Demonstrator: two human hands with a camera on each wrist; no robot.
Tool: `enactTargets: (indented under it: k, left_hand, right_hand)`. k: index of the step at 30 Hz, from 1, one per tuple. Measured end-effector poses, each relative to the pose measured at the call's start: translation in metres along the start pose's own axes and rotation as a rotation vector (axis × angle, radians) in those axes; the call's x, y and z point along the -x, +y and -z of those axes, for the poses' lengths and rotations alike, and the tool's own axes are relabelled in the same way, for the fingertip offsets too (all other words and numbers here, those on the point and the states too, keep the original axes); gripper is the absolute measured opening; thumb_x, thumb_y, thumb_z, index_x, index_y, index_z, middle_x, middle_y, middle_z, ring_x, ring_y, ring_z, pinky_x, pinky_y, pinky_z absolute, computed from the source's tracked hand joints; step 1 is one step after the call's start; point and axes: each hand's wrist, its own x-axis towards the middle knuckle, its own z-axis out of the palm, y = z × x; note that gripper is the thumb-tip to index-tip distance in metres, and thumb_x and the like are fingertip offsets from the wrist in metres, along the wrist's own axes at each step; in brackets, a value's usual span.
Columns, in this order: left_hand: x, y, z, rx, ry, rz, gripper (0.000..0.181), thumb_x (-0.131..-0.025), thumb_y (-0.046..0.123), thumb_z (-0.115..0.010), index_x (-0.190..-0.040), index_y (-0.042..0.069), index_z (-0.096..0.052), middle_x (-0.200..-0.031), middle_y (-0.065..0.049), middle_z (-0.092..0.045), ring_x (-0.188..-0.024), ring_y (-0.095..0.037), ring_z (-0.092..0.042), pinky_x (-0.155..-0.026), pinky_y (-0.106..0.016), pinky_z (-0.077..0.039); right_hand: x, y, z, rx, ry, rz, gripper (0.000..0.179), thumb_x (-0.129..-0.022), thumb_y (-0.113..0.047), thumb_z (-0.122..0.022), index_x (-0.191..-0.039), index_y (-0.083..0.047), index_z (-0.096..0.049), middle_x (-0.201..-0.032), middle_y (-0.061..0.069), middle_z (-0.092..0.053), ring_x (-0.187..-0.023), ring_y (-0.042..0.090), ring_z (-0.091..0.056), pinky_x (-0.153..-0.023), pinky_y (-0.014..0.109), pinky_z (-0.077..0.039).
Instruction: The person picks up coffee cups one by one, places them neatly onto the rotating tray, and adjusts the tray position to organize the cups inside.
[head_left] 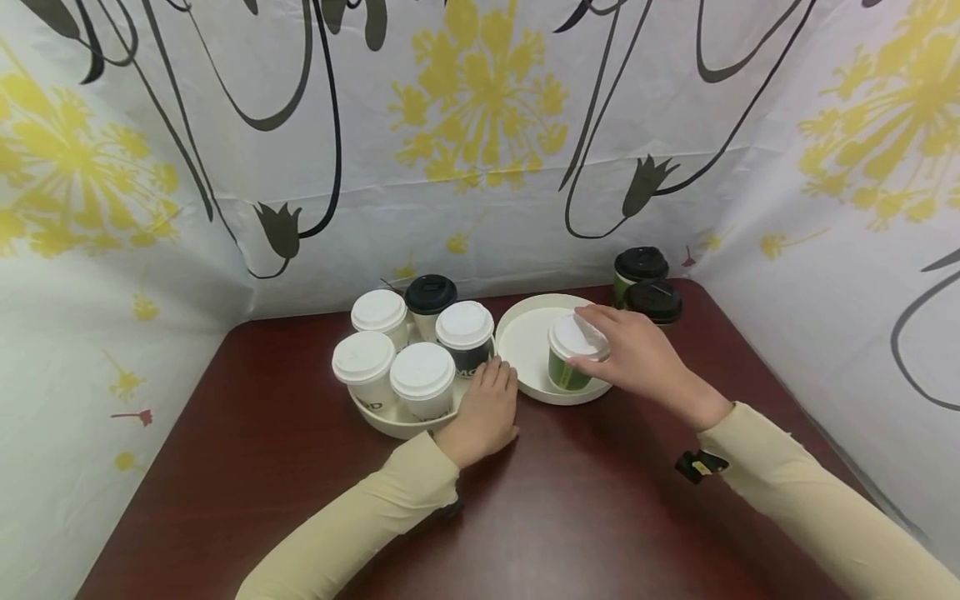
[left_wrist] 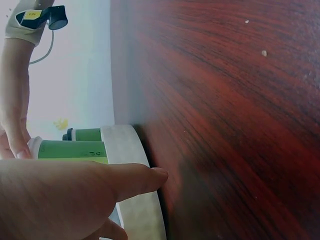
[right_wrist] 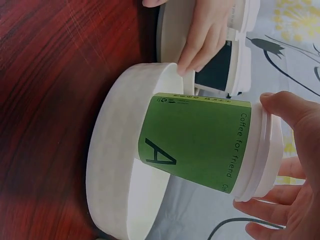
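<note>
My right hand [head_left: 637, 350] grips a paper coffee cup [right_wrist: 195, 142] by its white lid, thumb on one side and fingers on the other. The cup has a green sleeve with a large dark letter, and its base is inside the right round white tray [head_left: 517, 371]. My left hand [head_left: 483, 417] lies with extended fingers where the two trays meet, fingertips right at the rims. Under its wrist side is the left white tray [head_left: 390, 429], which holds several lidded cups, among them a white-lidded cup with a dark sleeve [head_left: 467, 333] close to my fingers.
Two black-lidded cups [head_left: 641, 265] with green sleeves stand at the back right, partly hidden by my right hand. A black-lidded cup [head_left: 431, 293] sits among white-lidded ones in the left tray. The dark red table [head_left: 547, 508] meets a patterned white cloth [head_left: 480, 233] behind.
</note>
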Motion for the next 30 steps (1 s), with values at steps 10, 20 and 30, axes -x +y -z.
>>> enactTargets:
  k: [10,20,30]
  left_hand:
    - [0.001,0.000,0.003,0.001,-0.003,0.003,0.092,-0.086,0.054,-0.067,-0.152,0.000,-0.032,-0.158,-0.016,-0.036,-0.152,-0.031,-0.026,-0.125,-0.043,-0.023]
    - [0.002,0.002,0.005,-0.020,-0.013,0.016,0.092,-0.086,0.055,-0.067,-0.153,0.002,-0.032,-0.159,-0.015,-0.035,-0.153,-0.030,-0.023,-0.127,-0.043,-0.017]
    - [0.002,0.003,0.004,-0.063,-0.003,0.017,0.091,-0.086,0.057,-0.065,-0.152,0.002,-0.034,-0.158,-0.014,-0.037,-0.153,-0.029,-0.025,-0.127,-0.042,-0.017]
  right_hand:
    - [-0.001,-0.004,-0.003,0.022,-0.023,-0.004,0.075,-0.078,-0.051,-0.077,-0.135,-0.005,-0.058,-0.131,0.018,-0.064,-0.108,0.040,-0.066,-0.094,0.055,-0.050]
    - [-0.002,-0.005,-0.006,0.027,-0.035,0.001,0.077,-0.078,-0.052,-0.078,-0.136,-0.005,-0.058,-0.131,0.019,-0.064,-0.106,0.039,-0.066,-0.093,0.054,-0.051]
    - [-0.001,-0.004,-0.010,0.023,-0.028,0.021,0.078,-0.077,-0.052,-0.078,-0.136,-0.005,-0.058,-0.129,0.020,-0.065,-0.108,0.038,-0.067,-0.093,0.053,-0.052]
